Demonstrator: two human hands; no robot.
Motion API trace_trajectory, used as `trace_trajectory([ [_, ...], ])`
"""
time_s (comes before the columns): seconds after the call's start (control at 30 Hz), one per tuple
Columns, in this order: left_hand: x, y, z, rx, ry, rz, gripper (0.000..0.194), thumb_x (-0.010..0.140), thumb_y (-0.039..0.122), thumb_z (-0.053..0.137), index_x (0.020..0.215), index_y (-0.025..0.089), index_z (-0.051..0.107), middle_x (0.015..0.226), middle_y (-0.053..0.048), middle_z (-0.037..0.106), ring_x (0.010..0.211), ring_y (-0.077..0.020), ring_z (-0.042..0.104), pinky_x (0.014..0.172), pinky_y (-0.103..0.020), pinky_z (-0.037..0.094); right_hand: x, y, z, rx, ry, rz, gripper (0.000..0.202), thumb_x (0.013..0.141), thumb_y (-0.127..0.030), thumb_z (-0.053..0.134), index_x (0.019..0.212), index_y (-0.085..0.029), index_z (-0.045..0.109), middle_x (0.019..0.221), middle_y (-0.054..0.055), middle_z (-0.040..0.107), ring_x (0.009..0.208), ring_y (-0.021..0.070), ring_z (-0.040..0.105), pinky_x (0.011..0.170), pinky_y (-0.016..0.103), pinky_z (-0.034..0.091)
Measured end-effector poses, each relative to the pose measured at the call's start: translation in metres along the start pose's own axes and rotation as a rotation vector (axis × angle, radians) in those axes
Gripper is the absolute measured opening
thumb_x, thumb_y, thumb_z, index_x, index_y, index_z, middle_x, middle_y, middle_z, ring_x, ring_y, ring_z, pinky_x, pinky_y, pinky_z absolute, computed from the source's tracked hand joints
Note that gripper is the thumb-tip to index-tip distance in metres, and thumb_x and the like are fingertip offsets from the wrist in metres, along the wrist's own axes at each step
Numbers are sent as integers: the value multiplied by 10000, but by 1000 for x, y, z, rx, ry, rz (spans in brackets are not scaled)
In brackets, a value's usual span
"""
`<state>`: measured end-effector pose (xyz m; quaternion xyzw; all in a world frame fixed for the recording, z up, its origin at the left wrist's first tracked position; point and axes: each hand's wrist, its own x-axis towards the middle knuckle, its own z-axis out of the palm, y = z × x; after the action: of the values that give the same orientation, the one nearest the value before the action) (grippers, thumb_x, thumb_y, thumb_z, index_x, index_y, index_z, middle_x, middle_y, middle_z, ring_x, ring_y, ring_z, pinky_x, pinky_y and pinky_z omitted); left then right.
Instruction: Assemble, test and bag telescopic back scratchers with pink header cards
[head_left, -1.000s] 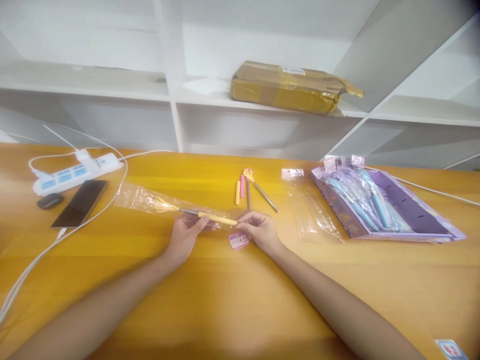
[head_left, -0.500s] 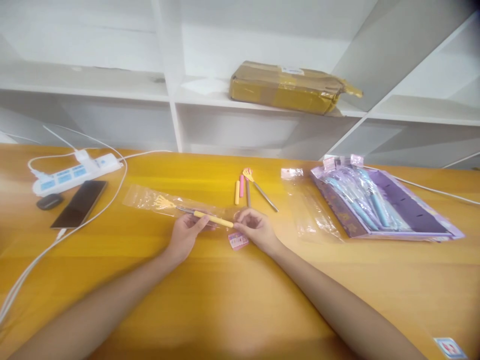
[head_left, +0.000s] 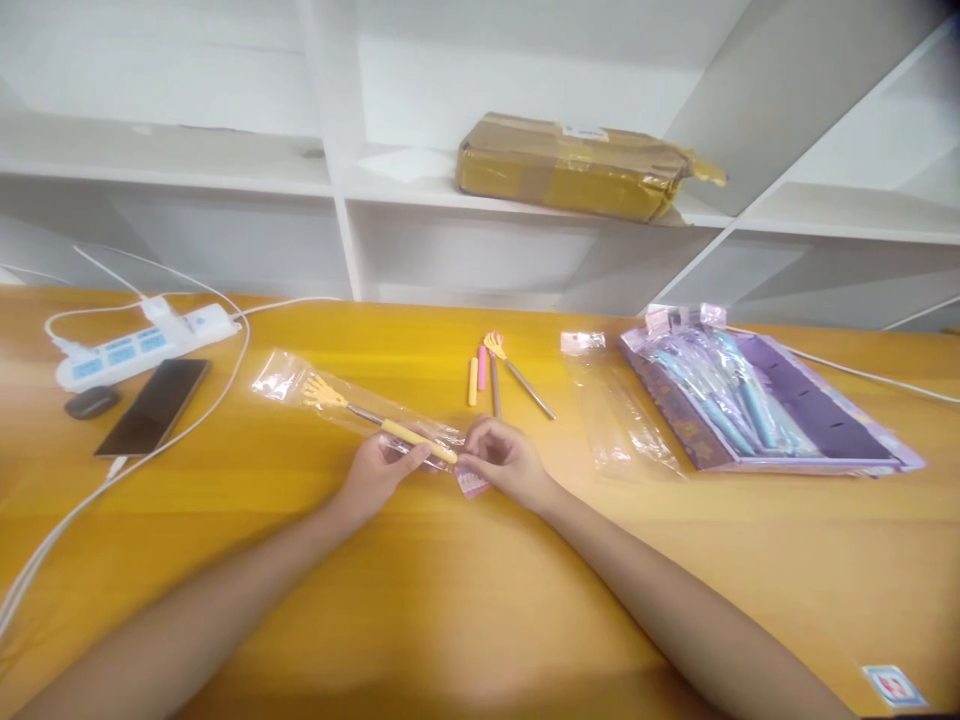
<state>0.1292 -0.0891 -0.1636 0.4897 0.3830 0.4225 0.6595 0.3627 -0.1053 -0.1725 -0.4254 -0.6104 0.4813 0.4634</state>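
Observation:
A yellow hand-shaped scratcher (head_left: 364,412) with a metal rod and yellow handle lies in or against a clear plastic sleeve (head_left: 281,375); which one I cannot tell. My left hand (head_left: 379,472) is closed round its handle, thumb on top. At the handle's right end my right hand (head_left: 504,460) pinches the sleeve's edge between thumb and finger. A small pink card (head_left: 471,484) shows just below the right fingertips. Beyond the hands lie a yellow handle (head_left: 472,382), a pink handle (head_left: 482,368) and a second yellow scratcher head (head_left: 495,346) on a metal rod, beside another rod.
At right are an empty clear sleeve (head_left: 619,420) and a purple box (head_left: 832,415) holding wrapped blue items. At left sit a power strip (head_left: 142,345), black phone (head_left: 154,405), black case (head_left: 91,401) and cables. A taped parcel (head_left: 562,165) rests on the shelf.
The yellow scratcher has tilted, its handle end moving down and left. My right hand has shifted slightly left, and the pink card is now more covered.

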Motion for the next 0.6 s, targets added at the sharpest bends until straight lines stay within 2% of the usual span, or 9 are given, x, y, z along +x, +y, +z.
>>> trace_trajectory([
  [0.1,2,-3,0,-71,13,-6,349,857,445,840,1023,151,752,913,-86,818,793,-230,781,814,-366,639,-1,1,-3,-19,-3,-44,279,932,-460,759,1014,-228,628,758,-40,518,606,110,495,574,246,450],
  [0.23,6,-2,0,-230,37,-26,334,901,466,795,950,154,688,842,-70,786,747,-211,756,726,-352,632,0,1,-7,-202,35,-276,175,996,-300,627,1157,-235,648,948,22,520,770,145,546,666,277,501],
  [0.3,6,0,1,-274,41,-43,344,894,465,802,952,153,668,811,-68,775,730,-216,753,716,-364,630,-1,3,-7,-289,44,-357,241,960,-193,620,1195,-245,636,1051,47,515,806,144,558,673,277,524],
  [0.4,6,3,1,-312,49,-43,363,868,457,826,972,149,664,777,-53,755,696,-211,740,683,-358,618,-4,7,-4,-344,2,-377,384,935,-122,636,1285,-275,594,1169,66,486,719,100,544,592,250,539],
  [0.5,6,5,1,-315,44,-40,354,852,424,844,992,154,664,771,-37,739,691,-199,724,659,-344,607,-8,12,-1,-383,-14,-404,357,962,-143,666,1284,-290,617,1204,73,460,678,77,542,550,242,548],
  [0.6,4,6,1,-274,6,-51,326,862,383,835,1027,162,661,796,-39,746,717,-195,719,668,-336,600,-9,14,-2,-438,24,-523,265,964,-130,693,1180,-283,690,1147,63,473,735,98,584,579,254,547],
])
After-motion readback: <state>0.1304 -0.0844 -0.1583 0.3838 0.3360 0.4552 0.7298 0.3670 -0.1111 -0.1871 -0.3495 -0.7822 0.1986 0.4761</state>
